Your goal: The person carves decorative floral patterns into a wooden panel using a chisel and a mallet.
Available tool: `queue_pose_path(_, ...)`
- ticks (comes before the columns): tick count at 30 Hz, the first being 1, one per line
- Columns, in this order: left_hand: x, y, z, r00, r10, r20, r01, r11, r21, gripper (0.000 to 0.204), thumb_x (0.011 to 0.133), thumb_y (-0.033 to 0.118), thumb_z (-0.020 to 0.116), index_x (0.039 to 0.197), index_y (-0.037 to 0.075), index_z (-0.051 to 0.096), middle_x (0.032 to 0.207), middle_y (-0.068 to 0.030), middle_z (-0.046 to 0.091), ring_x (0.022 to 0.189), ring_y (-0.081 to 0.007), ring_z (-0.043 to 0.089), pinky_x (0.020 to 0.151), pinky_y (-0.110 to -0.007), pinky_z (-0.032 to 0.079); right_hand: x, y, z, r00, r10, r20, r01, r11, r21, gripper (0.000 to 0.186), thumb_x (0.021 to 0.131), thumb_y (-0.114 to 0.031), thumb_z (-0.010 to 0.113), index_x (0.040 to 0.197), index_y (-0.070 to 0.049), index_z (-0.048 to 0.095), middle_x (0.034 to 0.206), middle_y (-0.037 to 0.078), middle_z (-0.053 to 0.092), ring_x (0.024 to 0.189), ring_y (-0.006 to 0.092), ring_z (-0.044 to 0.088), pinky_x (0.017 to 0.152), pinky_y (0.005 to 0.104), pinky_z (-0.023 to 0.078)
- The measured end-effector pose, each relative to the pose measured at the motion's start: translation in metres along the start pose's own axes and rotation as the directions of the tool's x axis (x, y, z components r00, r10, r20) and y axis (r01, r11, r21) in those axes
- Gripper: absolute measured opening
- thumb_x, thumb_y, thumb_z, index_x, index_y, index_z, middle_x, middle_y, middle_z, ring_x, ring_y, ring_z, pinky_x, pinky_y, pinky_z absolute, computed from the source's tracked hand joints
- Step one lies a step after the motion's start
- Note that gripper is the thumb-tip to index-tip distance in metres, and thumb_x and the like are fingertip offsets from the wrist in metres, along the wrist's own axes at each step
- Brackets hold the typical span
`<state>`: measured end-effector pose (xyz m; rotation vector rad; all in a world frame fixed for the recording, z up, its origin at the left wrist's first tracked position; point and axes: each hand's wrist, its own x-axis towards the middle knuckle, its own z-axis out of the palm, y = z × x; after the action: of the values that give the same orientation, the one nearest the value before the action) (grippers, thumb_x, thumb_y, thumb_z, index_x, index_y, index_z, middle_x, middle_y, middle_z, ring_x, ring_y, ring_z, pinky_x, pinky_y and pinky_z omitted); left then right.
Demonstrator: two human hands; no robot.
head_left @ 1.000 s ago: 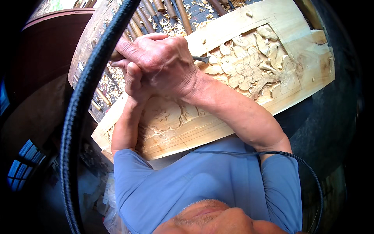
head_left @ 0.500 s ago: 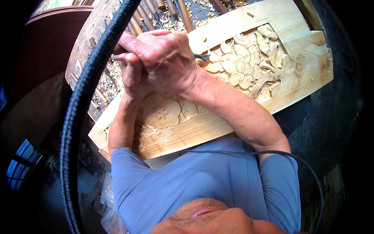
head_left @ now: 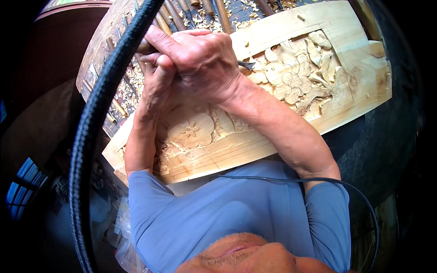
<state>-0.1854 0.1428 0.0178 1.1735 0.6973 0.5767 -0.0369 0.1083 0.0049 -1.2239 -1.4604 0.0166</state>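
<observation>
Both hands are closed around a carving chisel, its dark flared blade showing beyond my right hand. My right hand wraps the tool nearer the blade, knuckles up. Behind and partly under it, my left hand grips the handle, its thumb raised against the right hand. The blade tip points right, at the edge of the carved recess in a pale wooden panel. A carved flower with leaves stands in relief there. Another carved flower shape lies below my hands. Most of the handle is hidden by my fingers.
Several wooden-handled tools lie along the far side of the worn bench among wood shavings. A thick black braided cable crosses the left of the view. A thin black cable runs across my chest.
The view has shifted slightly, so the hands, chisel and panel sit a little differently in it. My two-handed grip is the same, and the blade stays at about the same spot on the panel.
</observation>
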Motion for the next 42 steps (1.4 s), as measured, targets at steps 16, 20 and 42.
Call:
queue_pose_path(16, 0.000, 0.001, 0.002, 1.000, -0.013, 0.002, 0.013, 1.000, 0.004, 0.084, 0.095, 0.067, 0.076, 0.136, -0.005, 0.065, 0.130, -0.0094, 0.070, 0.121, -0.0162, 0.066, 0.104, -0.031, 0.056, -0.001, 0.005, -0.005, 0.999, -0.030, 0.027, 0.030, 1.000, -0.009, 0.033, 0.107, -0.034, 0.066, 0.125, -0.007, 0.074, 0.061, 0.002, 0.062, 0.061, 0.0216, 0.071, 0.064, 0.0344, 0.060)
queue_pose_path(20, -0.001, -0.007, -0.017, 0.993, -0.110, 0.049, 0.109, 0.994, 0.029, 0.090, 0.096, 0.069, 0.073, 0.144, -0.006, 0.060, 0.137, -0.0097, 0.066, 0.127, -0.0169, 0.062, 0.109, -0.032, 0.052, -0.001, 0.005, -0.009, 0.999, -0.026, 0.034, 0.026, 0.999, -0.020, 0.036, 0.106, -0.036, 0.068, 0.125, -0.006, 0.073, 0.061, 0.002, 0.062, 0.061, 0.0211, 0.071, 0.063, 0.0347, 0.060)
queue_pose_path(42, -0.062, 0.047, 0.025, 0.994, 0.082, -0.074, -0.070, 0.985, 0.157, 0.156, 0.069, 0.116, 0.030, 0.156, -0.013, 0.048, 0.142, -0.0323, 0.067, 0.135, -0.0380, 0.066, 0.122, -0.046, 0.046, -0.017, -0.025, -0.038, 0.928, -0.341, 0.152, 0.337, 0.940, 0.051, 0.038, 0.096, -0.034, 0.078, 0.126, -0.011, 0.078, 0.068, -0.004, 0.058, 0.057, 0.0073, 0.061, 0.052, 0.0271, 0.054)
